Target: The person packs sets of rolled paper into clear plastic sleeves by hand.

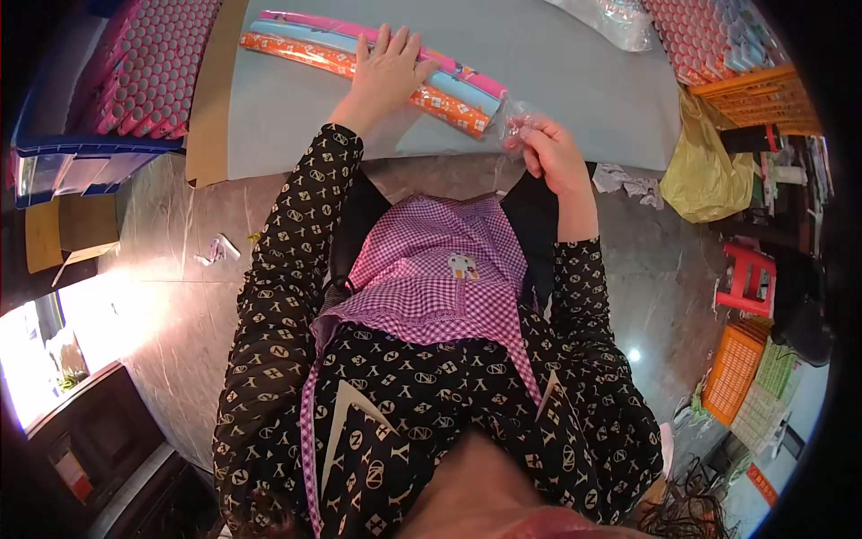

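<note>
Three rolls lie side by side on the grey table (296, 126): a pink one (476, 79), a light blue one (458, 91) and an orange patterned one (449, 111). Clear plastic film covers them and extends past their right ends. My left hand (388, 74) rests flat over the middle of the rolls, fingers spread. At the right end, my right hand (552, 153) pinches the loose end of the clear film (512, 121) between thumb and fingers.
Stacked pink rolls (157, 72) stand in a blue crate (99, 162) at the left. More rolls (709, 45) and a yellow bag (705, 171) are at the right. Clear plastic (611, 22) lies at the table's far edge. A red stool (748, 278) stands on the floor.
</note>
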`<state>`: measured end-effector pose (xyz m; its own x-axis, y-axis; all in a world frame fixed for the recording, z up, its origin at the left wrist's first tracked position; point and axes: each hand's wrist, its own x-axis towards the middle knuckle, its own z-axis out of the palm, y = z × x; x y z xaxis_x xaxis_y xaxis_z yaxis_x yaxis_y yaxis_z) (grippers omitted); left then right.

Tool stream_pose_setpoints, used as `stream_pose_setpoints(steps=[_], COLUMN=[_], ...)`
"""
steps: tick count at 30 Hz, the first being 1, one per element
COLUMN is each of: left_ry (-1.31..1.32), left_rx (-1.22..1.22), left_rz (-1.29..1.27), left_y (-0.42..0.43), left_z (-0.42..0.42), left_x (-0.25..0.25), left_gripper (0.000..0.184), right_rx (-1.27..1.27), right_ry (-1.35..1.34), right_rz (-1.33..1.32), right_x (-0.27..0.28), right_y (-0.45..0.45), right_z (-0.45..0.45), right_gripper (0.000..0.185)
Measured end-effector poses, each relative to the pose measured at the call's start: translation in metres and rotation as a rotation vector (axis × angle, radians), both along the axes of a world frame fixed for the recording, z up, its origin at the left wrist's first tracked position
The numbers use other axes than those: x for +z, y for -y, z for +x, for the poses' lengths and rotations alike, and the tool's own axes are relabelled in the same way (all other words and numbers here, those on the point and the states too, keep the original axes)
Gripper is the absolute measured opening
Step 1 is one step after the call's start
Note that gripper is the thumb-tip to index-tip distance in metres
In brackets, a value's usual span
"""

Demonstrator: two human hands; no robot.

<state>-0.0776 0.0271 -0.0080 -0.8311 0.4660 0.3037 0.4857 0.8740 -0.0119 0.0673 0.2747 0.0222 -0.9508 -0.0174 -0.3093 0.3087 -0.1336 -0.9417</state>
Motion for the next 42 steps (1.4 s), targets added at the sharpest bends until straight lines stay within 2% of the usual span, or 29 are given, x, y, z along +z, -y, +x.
stream_pose_setpoints(steps=[9,13,18,21,24,25,27,31,42], left_ry=[-0.023,-0.047,-0.093,-0.014,-0.037,-0.051,-0.053,-0.028,-0.022], left_rx=[-0.016,-0.031,-0.01,-0.024,-0.066,-0.08,-0.06,-0.018,-0.049], left_rz=[0.014,0.036,0.036,-0.03,0.046,0.024,0.147,0.093,0.215], left_y=[0.0,0.0,-0.002,-0.002,0.0,0.002,-0.002,-0.002,-0.003], left_z=[0.002,0.004,0.006,0.008,0.008,0.01,0.011,0.017,0.016], left_x=[0.0,0.0,0.006,0.011,0.006,0.007,0.007,0.017,0.006], left_gripper=[0.062,0.06,0.057,0.059,0.058,0.059,0.059,0.059,0.062], right_rx=[0.023,0.055,-0.042,-0.082,-0.118,-0.094,-0.113,-0.144,-0.216], right_ry=[0.04,0.137,0.131,0.146,0.192,0.18,0.206,0.231,0.264], right_rz=[0.428,0.467,0.274,0.151,0.025,0.03,0.051,-0.052,-0.166], right_x=[0.0,0.002,0.001,-0.006,-0.012,-0.01,-0.006,-0.009,-0.01], right_y=[0.006,0.007,0.015,0.021,0.025,0.028,0.032,0.033,0.034], right_z=[-0.001,-0.005,-0.006,-0.008,-0.011,-0.012,-0.013,-0.016,-0.023], right_gripper=[0.026,0.024,0.021,0.021,0.02,0.02,0.02,0.021,0.017])
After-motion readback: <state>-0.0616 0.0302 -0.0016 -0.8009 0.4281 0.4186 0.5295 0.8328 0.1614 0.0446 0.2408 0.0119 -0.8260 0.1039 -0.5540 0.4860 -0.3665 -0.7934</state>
